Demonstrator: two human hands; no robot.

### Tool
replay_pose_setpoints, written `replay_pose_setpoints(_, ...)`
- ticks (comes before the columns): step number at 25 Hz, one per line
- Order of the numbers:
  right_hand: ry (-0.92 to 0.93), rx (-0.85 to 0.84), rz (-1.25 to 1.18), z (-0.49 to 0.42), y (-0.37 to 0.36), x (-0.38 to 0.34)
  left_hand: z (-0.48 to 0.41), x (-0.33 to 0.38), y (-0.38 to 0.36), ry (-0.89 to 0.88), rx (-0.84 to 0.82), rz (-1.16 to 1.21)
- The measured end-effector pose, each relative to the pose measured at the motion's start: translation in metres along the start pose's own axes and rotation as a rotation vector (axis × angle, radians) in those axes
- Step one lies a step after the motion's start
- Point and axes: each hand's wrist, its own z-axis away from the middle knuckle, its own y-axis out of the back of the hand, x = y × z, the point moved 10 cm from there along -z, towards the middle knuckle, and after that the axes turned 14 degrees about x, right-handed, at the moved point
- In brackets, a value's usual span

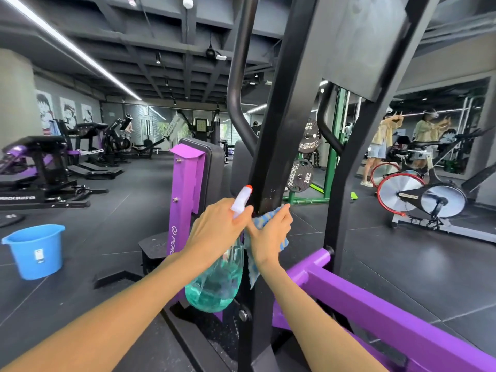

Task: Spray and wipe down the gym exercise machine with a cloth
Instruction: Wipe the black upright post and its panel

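Gym floor lay behind the black bar [271,167]
Left hand [214,232] gripped the light spray bottle [217,280]; right hand [271,234] fingers pinched the soft cloth [261,220]

Pretty tight around that black upright post [271,157]: purple pad column [185,183] crowds it on the left, a second black upright [346,170] and the purple rail [375,307] box in the right. Open floor [107,237] beyond the blue bucket [35,251].
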Motion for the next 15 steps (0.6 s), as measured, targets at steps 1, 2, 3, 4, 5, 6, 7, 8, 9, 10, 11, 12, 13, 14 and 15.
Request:
replay_pose_setpoints(1, 0.02, 0.075, -0.053, -0.017, 0.003, -0.023, -0.003, -0.006, 0.007, 0.017, 0.023, 0.034)
replay_pose_setpoints(2, 0.043, 0.156, -0.085, -0.039, 0.009, -0.052, -0.007, -0.011, 0.013, 0.023, 0.048, 0.05)
replay_pose_setpoints(3, 0.066, 0.233, -0.094, -0.063, 0.016, -0.08, -0.011, -0.014, 0.017, 0.024, 0.068, 0.05)
replay_pose_setpoints(4, 0.095, 0.3, -0.094, -0.082, 0.024, -0.107, -0.017, -0.016, 0.021, 0.024, 0.082, 0.051)
replay_pose_setpoints(5, 0.13, 0.342, -0.093, -0.094, 0.026, -0.122, -0.023, -0.017, 0.024, 0.028, 0.092, 0.055)
replay_pose_setpoints(6, 0.158, 0.357, -0.096, -0.094, 0.025, -0.124, -0.028, -0.016, 0.026, 0.025, 0.105, 0.066)
replay_pose_setpoints(7, 0.171, 0.346, -0.103, -0.083, 0.02, -0.111, -0.033, -0.015, 0.029, 0.028, 0.113, 0.07)
replay_pose_setpoints(8, 0.16, 0.307, -0.099, -0.064, 0.014, -0.087, -0.037, -0.014, 0.03, 0.021, 0.116, 0.065)
replay_pose_setpoints(9, 0.131, 0.274, -0.059, -0.042, 0.008, -0.054, -0.037, -0.013, 0.029, 0.014, 0.115, 0.057)
replay_pose_setpoints(10, 0.106, 0.228, -0.002, -0.018, 0.004, -0.024, -0.036, -0.014, 0.027, 0.015, 0.114, 0.061)
replay_pose_setpoints(11, 0.108, 0.182, 0.05, -0.002, 0.0, -0.002, -0.033, -0.015, 0.025, 0.025, 0.11, 0.071)
replay_pose_setpoints(12, 0.109, 0.141, 0.066, 0.008, -0.003, 0.012, -0.029, -0.016, 0.021, 0.028, 0.103, 0.069)
replay_pose_setpoints(13, 0.096, 0.104, 0.075, 0.011, -0.007, 0.022, -0.025, -0.02, 0.015, 0.037, 0.082, 0.053)
replay_pose_setpoints(14, 0.102, 0.096, 0.107, 0.009, -0.007, 0.021, -0.017, -0.022, 0.009, 0.049, 0.058, 0.045)
replay_pose_setpoints(15, 0.086, 0.088, 0.117, 0.003, -0.005, 0.014, -0.009, -0.025, 0.003, 0.069, 0.029, 0.044)
